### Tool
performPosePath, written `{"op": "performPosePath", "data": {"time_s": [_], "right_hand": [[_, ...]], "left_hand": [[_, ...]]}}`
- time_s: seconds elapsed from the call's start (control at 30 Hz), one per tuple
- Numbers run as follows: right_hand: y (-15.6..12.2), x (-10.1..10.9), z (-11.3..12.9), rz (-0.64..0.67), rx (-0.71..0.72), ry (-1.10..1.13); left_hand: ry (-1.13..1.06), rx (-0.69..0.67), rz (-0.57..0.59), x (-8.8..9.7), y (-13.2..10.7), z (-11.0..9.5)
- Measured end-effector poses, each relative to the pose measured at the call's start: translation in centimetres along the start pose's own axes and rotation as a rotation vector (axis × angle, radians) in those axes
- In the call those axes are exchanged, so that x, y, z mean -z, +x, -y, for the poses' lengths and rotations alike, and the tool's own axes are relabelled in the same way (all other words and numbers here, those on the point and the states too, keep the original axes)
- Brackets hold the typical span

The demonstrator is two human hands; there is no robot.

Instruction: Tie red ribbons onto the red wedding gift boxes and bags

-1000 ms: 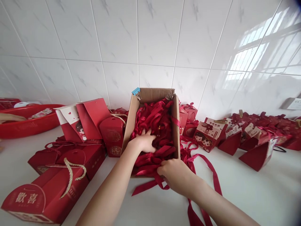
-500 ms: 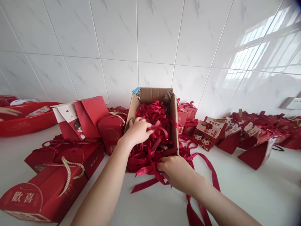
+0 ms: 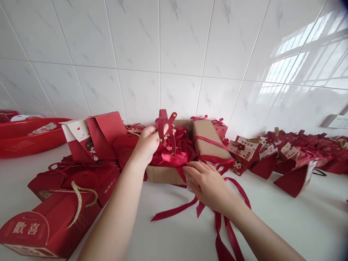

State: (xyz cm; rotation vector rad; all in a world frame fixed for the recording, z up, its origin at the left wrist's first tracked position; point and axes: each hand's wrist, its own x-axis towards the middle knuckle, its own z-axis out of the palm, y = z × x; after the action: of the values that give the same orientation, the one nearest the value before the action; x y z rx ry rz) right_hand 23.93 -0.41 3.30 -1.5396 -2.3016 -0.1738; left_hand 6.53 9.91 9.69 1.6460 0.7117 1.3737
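A brown cardboard box [image 3: 209,141] full of dark red ribbons [image 3: 185,139] stands on the white counter against the tiled wall. My left hand [image 3: 148,143] is raised over the box's left side, closed on a looped bunch of red ribbon [image 3: 164,128] lifted above the rim. My right hand [image 3: 208,183] rests at the box's near right corner, fingers stretched flat over ribbon ends that trail out across the counter [image 3: 174,212].
Red gift boxes with rope handles [image 3: 62,206] lie at the near left. A red gift bag [image 3: 95,136] stands behind them. A red tray [image 3: 29,136] sits far left. Many small red favour boxes [image 3: 296,159] line the wall at right.
My left hand came out of the box gripping ribbon and rose above the rim. My right hand opened flat at the near corner. The view dropped, showing the box more from the side.
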Motion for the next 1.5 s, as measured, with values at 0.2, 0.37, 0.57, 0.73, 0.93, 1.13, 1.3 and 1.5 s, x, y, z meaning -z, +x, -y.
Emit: {"op": "performPosePath", "data": {"time_s": [0.2,0.37,0.57,0.73,0.93,1.13,1.3,1.5], "right_hand": [[-0.3,0.8,-1.0,-0.391,-0.009,0.308],[-0.8,1.7,-0.7,-0.533,-0.066,0.697],[-1.2,2.1,0.0,-0.527,-0.057,1.076],[-1.2,2.8,-0.5,-0.503,-0.129,1.114],[-1.3,2.8,-0.8,-0.528,-0.116,1.198],[-1.4,2.8,-0.8,-0.618,-0.058,1.217],[-1.1,2.7,-0.7,-0.701,-0.116,1.206],[-0.4,2.3,-1.9,-0.759,-0.203,1.183]], "left_hand": [[-0.063,0.048,0.061,0.2,-1.1,-1.8],[0.193,0.004,0.311,-0.3,-2.9,-3.4],[0.597,0.016,0.766,-1.7,-5.1,-4.9],[0.630,-0.043,0.579,-2.0,-5.0,-4.7],[0.687,-0.137,0.365,-1.8,-4.2,-4.4],[0.639,-0.245,0.311,-2.1,-4.2,-4.1],[0.652,-0.175,0.374,-2.9,-4.5,-3.9],[0.785,-0.047,0.609,-3.3,-4.5,-2.9]]}}
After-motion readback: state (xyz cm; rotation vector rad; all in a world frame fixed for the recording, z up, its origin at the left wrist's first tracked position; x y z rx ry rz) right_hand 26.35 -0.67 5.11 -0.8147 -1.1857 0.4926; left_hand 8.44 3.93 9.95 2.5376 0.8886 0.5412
